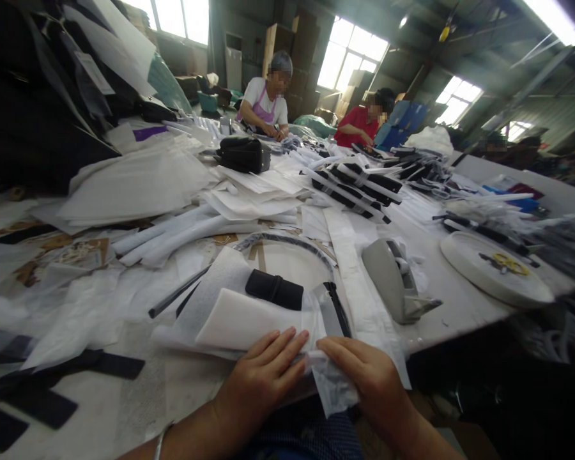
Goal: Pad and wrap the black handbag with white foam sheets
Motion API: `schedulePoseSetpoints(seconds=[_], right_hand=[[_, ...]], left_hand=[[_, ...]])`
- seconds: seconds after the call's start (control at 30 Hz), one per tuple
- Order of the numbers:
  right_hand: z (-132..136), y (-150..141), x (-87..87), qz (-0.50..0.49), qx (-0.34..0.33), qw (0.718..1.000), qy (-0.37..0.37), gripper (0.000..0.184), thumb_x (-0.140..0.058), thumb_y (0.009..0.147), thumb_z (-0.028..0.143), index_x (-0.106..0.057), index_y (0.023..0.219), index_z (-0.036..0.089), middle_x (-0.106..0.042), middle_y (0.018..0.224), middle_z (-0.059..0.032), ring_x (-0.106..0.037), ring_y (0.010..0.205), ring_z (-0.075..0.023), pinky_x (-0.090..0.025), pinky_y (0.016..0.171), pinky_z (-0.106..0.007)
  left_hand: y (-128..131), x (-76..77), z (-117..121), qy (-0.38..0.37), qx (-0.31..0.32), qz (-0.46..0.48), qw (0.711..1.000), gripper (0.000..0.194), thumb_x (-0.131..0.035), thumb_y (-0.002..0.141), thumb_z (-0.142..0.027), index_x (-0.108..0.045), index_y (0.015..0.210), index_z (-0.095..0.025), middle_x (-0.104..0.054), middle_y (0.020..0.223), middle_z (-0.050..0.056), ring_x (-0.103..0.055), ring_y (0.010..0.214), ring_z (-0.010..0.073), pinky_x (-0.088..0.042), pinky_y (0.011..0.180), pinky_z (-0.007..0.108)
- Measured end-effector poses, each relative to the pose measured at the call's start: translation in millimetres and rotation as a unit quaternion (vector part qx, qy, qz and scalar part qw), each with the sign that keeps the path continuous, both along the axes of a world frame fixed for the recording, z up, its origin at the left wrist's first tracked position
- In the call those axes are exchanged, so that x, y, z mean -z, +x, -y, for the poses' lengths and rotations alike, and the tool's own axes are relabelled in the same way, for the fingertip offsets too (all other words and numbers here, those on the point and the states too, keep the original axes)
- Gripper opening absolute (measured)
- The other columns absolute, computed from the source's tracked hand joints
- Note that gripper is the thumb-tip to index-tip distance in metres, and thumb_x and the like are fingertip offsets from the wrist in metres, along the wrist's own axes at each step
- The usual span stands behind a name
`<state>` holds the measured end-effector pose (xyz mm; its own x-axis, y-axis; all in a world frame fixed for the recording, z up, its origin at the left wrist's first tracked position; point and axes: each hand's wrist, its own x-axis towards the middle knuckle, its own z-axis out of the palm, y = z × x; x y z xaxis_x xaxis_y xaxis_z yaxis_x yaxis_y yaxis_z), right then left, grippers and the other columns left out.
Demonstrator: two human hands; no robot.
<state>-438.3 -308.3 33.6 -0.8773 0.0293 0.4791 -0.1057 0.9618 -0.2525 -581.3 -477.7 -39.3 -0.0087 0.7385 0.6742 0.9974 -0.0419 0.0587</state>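
Note:
My left hand (268, 367) lies with its fingers stretched out on the near edge of a folded white foam sheet (244, 319) and clear plastic. Beside it, my right hand (371, 374) is closed on the edge of a clear plastic bag (334, 386), part of which hangs over the table edge. A small black rolled piece with a band around it (274, 289) rests on the foam. Behind lies a curved, plastic-wrapped dark strap or handle (311, 244). A black zipper-like strip (336, 306) shows under the plastic on the right.
A grey tape dispenser (388, 281) stands right of the work. Further right, yellow-handled scissors (510, 264) lie on a white roll (489, 281). White sheets (144, 182), black bundles (357, 185) and a black bag (244, 154) cover the table. Two people (266, 105) work across it.

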Motion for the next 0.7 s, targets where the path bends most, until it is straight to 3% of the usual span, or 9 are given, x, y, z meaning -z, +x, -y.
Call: schedulePoseSetpoints(seconds=[0.2, 0.3, 0.47, 0.6, 0.7], right_hand=[[-11, -14, 6.7, 0.142, 0.058, 0.975, -0.159, 0.038, -0.047, 0.080, 0.003, -0.072, 0.101, 0.023, -0.072, 0.090, -0.0039, -0.070, 0.079, -0.0187, -0.057, 0.069, -0.025], [-15, -20, 12.1, 0.145, 0.059, 0.969, -0.192, 0.037, -0.048, 0.080, 0.002, -0.073, 0.097, 0.023, -0.069, 0.089, -0.0040, -0.067, 0.084, -0.0198, -0.055, 0.073, -0.027], [-19, -28, 16.7, 0.166, 0.102, 0.946, -0.258, 0.012, -0.064, 0.089, 0.020, -0.071, 0.080, 0.022, -0.065, 0.082, -0.0011, -0.064, 0.076, -0.0173, -0.050, 0.070, -0.027], [-23, -33, 17.9, 0.182, 0.136, 0.935, -0.272, 0.017, -0.073, 0.084, 0.023, -0.066, 0.068, 0.020, -0.061, 0.071, 0.0020, -0.060, 0.066, -0.0149, -0.045, 0.062, -0.025], [-26, -35, 20.8, 0.196, 0.153, 0.926, -0.283, 0.019, -0.075, 0.082, 0.024, -0.064, 0.068, 0.019, -0.060, 0.067, 0.0033, -0.058, 0.063, -0.0142, -0.042, 0.060, -0.024]], left_hand=[[-2, 1.0, -1, 0.012, 0.006, -0.018, 1.000, 0.023, -0.049, 0.100, -0.016, -0.068, 0.113, -0.017, -0.063, 0.134, 0.003, -0.055, 0.128, 0.0186, -0.045, 0.110, 0.033], [-2, 1.3, -1, 0.029, 0.004, -0.003, 1.000, 0.026, -0.046, 0.100, -0.013, -0.068, 0.112, -0.016, -0.066, 0.130, 0.002, -0.055, 0.128, 0.0176, -0.038, 0.115, 0.032], [-4, -1.1, -1, 0.030, 0.016, 0.014, 0.999, 0.032, -0.039, 0.102, -0.013, -0.070, 0.109, -0.014, -0.068, 0.126, 0.003, -0.055, 0.128, 0.0171, -0.031, 0.119, 0.031], [-8, -7.0, -1, 0.019, 0.016, 0.005, 1.000, 0.034, -0.038, 0.103, -0.013, -0.071, 0.107, -0.015, -0.071, 0.119, 0.002, -0.057, 0.124, 0.0146, -0.028, 0.120, 0.030], [-9, -9.4, -2, 0.012, 0.014, -0.017, 1.000, 0.034, -0.038, 0.103, -0.015, -0.069, 0.116, -0.019, -0.072, 0.117, 0.002, -0.059, 0.122, 0.0134, -0.029, 0.120, 0.030]])
